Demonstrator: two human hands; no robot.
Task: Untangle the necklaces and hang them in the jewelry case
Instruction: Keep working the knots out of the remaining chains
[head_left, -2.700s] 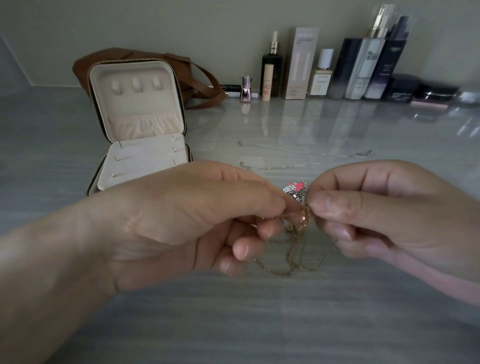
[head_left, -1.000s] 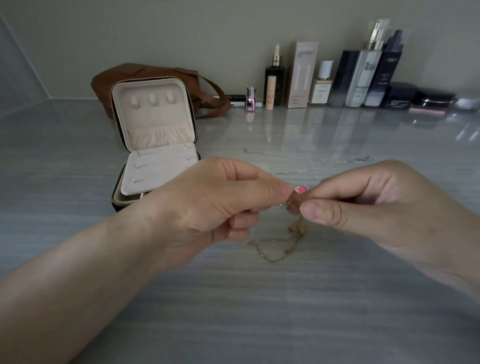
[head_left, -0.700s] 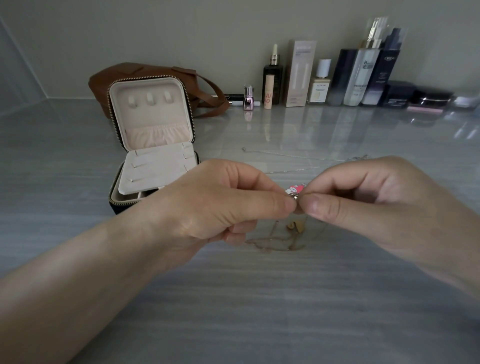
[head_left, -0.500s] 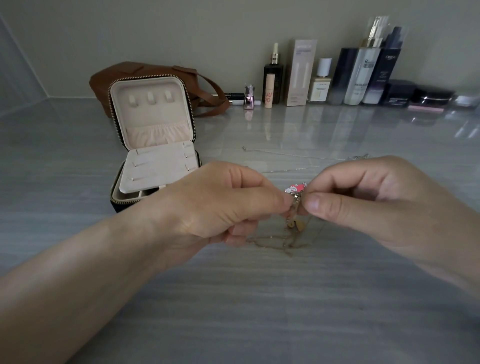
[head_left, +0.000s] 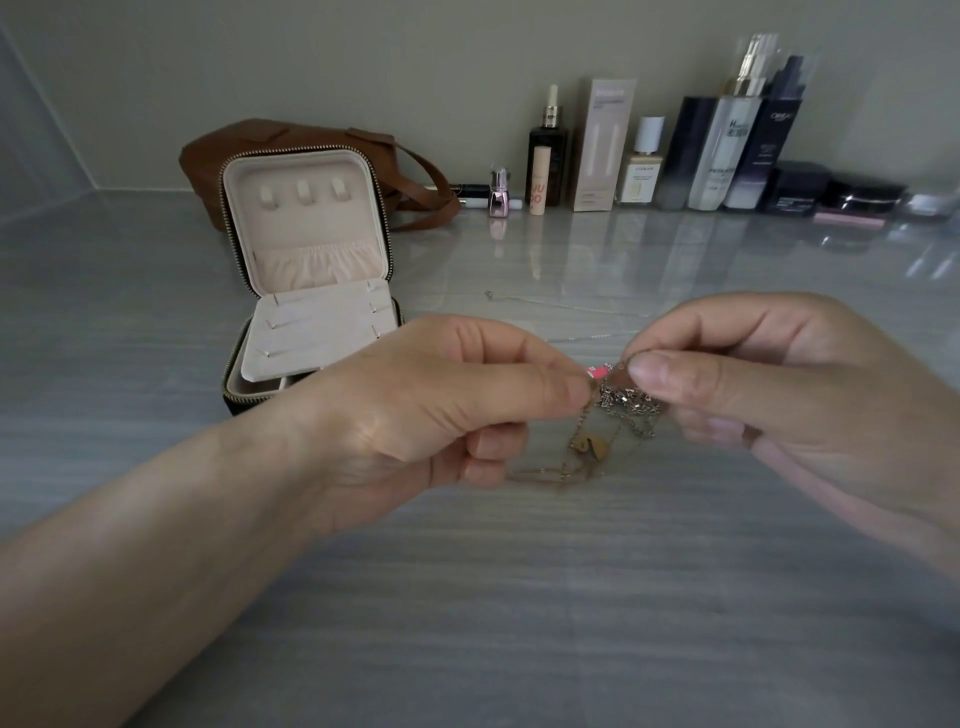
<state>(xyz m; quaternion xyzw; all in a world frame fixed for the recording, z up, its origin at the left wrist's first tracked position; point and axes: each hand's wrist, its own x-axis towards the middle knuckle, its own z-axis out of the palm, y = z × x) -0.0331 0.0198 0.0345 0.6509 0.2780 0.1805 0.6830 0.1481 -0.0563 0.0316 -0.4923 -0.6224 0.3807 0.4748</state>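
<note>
Gold fine-linked chains (head_left: 626, 404), knotted into a glittering clump, are held between the two hands just above the grey, streaked, glossy counter (head_left: 519, 597). The left hand (head_left: 441, 410) pinches the clump's left end between thumb and forefinger, its other fingers curled under. The right hand (head_left: 769, 389) pinches the other end the same way. A bit of pink charm (head_left: 596, 372) peeks out behind the thumbs, mostly hidden. Below, thin loops dangle with a small gold pendant (head_left: 584, 444); they blur, and I cannot tell whether the lowest loop touches the counter.

At ten o'clock from the hands stands the square, zip-edged jewelry case (head_left: 311, 228), open with its lid upright. It is lined in soft cream, with three small tabs and a gathered pocket. Behind it slumps a brown leather bag (head_left: 291, 140). At twelve o'clock a thin silver chain (head_left: 571, 307) lies flat, partly hidden by the right hand. Along the wall at one o'clock stand cosmetic bottles and boxes (head_left: 727, 145), their labels mostly too small to read.
</note>
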